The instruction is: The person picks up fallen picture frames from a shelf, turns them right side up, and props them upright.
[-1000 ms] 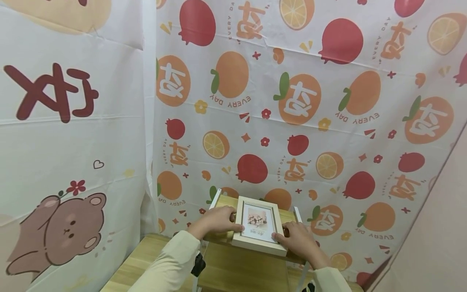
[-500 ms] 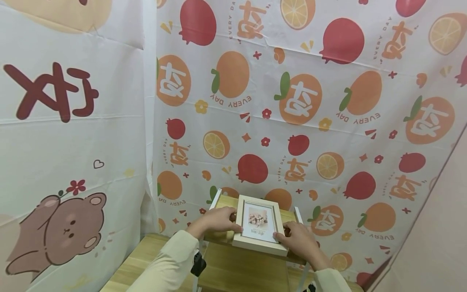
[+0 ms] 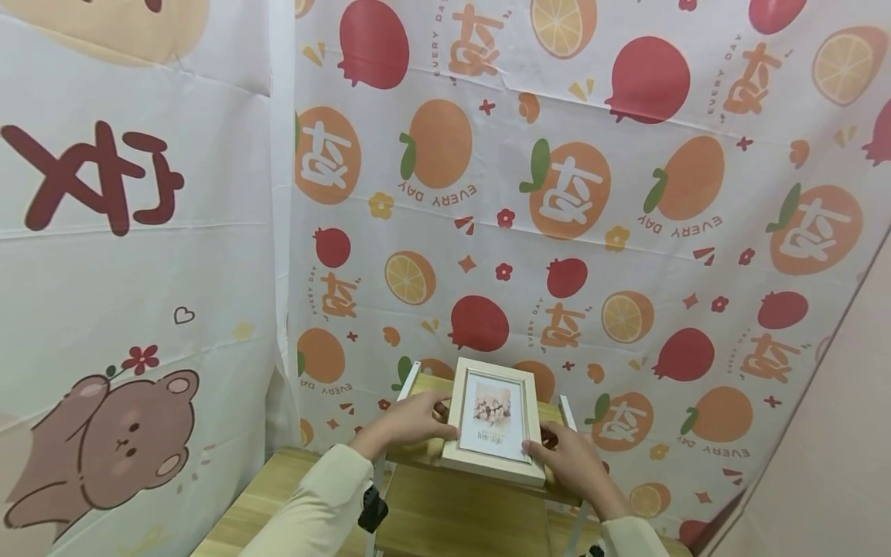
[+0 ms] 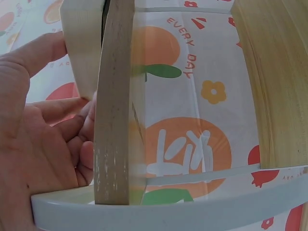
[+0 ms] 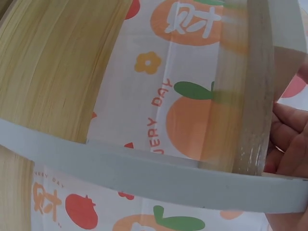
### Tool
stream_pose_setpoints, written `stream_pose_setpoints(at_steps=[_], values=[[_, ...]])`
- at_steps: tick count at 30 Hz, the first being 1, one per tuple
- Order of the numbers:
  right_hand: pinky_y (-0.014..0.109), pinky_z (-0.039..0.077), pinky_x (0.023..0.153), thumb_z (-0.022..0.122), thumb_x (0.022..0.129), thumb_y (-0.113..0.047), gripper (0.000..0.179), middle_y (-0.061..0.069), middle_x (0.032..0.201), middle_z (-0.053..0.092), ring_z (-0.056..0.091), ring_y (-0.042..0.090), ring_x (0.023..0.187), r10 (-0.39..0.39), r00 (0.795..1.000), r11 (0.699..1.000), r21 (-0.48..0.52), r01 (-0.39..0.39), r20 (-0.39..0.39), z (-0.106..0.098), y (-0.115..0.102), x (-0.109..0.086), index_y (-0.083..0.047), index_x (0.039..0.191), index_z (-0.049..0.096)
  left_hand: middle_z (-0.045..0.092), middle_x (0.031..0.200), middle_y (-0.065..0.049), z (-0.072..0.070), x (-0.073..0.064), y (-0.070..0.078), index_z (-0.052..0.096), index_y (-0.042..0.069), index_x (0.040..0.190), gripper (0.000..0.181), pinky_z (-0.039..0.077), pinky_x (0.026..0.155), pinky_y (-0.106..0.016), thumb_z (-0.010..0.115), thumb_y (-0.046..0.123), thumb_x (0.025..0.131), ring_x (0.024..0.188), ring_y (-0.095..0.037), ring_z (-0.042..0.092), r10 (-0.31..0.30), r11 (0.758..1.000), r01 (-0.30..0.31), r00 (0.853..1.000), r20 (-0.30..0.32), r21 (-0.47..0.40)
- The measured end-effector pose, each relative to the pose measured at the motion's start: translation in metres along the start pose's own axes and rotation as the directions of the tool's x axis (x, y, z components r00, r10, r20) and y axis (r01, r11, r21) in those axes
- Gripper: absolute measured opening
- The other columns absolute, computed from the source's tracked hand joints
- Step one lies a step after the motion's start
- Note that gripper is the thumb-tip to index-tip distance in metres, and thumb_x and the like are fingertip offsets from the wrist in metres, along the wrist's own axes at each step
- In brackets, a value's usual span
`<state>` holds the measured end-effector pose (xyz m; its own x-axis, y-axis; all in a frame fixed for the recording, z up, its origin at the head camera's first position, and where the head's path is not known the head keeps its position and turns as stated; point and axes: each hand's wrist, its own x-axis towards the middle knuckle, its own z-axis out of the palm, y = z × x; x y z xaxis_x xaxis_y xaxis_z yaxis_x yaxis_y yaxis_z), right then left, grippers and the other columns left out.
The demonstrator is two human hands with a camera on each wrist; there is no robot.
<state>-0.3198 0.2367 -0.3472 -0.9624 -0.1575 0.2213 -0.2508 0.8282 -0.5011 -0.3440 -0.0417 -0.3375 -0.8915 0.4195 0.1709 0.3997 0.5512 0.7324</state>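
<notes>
A cream picture frame (image 3: 493, 418), holding a printed flower picture with lettering, slants over the wooden top board (image 3: 421, 455) of a small shelf rack. My left hand (image 3: 412, 422) grips its left side near the lower corner, thumb on the border and fingers curled beneath. On the opposite side, my right hand (image 3: 569, 458) holds the border, its thumb on the front face. In the left wrist view, the frame's corner (image 4: 82, 53) sits between thumb and fingers, behind the board's edge (image 4: 113, 120). The right wrist view catches only some curled fingers (image 5: 291, 137) beside the frame's corner (image 5: 286, 72).
White side rails (image 4: 159, 216) bound the rack, and a lower wooden shelf (image 3: 459, 510) lies beneath the top board. A wooden surface (image 3: 267, 495) extends to the left. Fruit-patterned cloth (image 3: 480, 321) hangs close behind, with a bear-printed cloth (image 3: 132, 294) at left.
The picture frame's far edge has risen in the head view, so it tilts more towards me. Both hands have kept their hold on its sides; the head view has shifted slightly.
</notes>
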Motion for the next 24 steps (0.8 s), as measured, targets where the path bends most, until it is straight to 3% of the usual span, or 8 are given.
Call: stream_pose_setpoints(at_steps=[3, 9, 18, 24], values=[[0.039, 0.052, 0.08, 0.067, 0.089, -0.041, 0.052, 0.0, 0.103, 0.068, 0.063, 0.015, 0.093, 0.001, 1.0, 0.997, 0.079, -0.001, 0.009, -0.001, 0.001, -0.001, -0.006, 0.127, 0.06, 0.065, 0.101, -0.005, 0.001, 0.002, -0.002, 0.05, 0.006, 0.138, 0.066, 0.048, 0.073, -0.034, 0.077, 0.023, 0.081, 0.089, -0.016, 0.06, 0.001, 0.998, -0.002, 1.0, -0.014, -0.066], [0.041, 0.051, 0.082, 0.069, 0.088, -0.036, 0.061, 0.006, 0.111, 0.066, 0.061, 0.02, 0.099, -0.009, 1.0, 0.992, 0.127, 0.008, 0.006, -0.006, 0.0, -0.002, -0.001, 0.135, 0.053, 0.062, 0.106, -0.009, 0.0, 0.003, -0.001, 0.04, 0.0, 0.144, 0.074, 0.05, 0.073, -0.032, 0.077, 0.017, 0.081, 0.088, -0.016, 0.061, 0.023, 0.988, -0.027, 0.999, -0.026, -0.154], [0.041, 0.05, 0.084, 0.07, 0.088, -0.03, 0.064, 0.01, 0.116, 0.061, 0.057, 0.024, 0.105, 0.0, 1.0, 0.981, 0.193, 0.002, -0.012, -0.007, 0.001, 0.003, -0.001, 0.14, 0.047, 0.058, 0.118, -0.015, -0.001, 0.001, 0.007, 0.031, 0.0, 0.148, 0.081, 0.052, 0.072, -0.031, 0.076, 0.013, 0.082, 0.087, -0.014, 0.062, 0.035, 0.988, -0.043, 0.998, -0.053, -0.151], [0.042, 0.048, 0.086, 0.072, 0.087, -0.03, 0.071, 0.012, 0.117, 0.059, 0.055, 0.025, 0.107, 0.006, 0.999, 0.984, 0.178, 0.004, -0.053, -0.007, 0.0, 0.003, 0.003, 0.141, 0.042, 0.057, 0.117, -0.016, 0.002, 0.002, 0.011, 0.031, 0.0, 0.147, 0.08, 0.049, 0.068, -0.028, 0.076, 0.007, 0.081, 0.085, -0.015, 0.06, 0.058, 0.985, -0.073, 0.993, -0.098, -0.155]])
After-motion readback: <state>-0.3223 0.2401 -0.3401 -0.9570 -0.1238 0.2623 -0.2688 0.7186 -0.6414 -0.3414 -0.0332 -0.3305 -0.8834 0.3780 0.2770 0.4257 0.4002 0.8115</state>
